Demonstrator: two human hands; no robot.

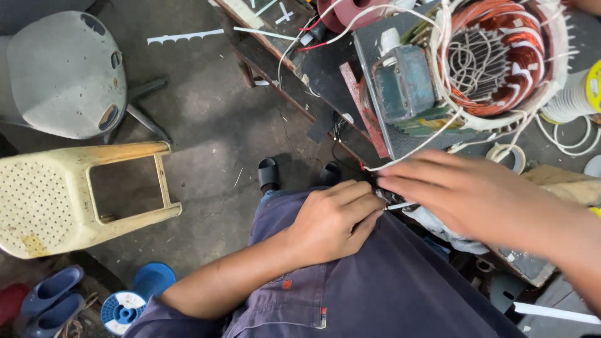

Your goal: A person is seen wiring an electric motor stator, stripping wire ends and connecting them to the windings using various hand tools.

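My left hand [332, 219] rests on my lap over dark blue trousers, fingers curled and pinching the end of a thin white sleeve or wire [399, 205]. My right hand [463, 194] reaches in from the right, blurred, its fingertips meeting the left hand at the same wire end. A white lead [413, 147] runs up from there to a motor stator [501, 59] with copper windings and white lacing, lying on the workbench [325, 69]. What exactly the right fingers grip is hidden by blur.
A blue-grey block [404, 81] sits beside the stator. A tape roll [508, 155] and white spool [579, 94] lie right. On the concrete floor: a tipped cream plastic stool [56, 200], a grey chair [62, 75], a blue wire reel [122, 310], blue sandals [50, 297].
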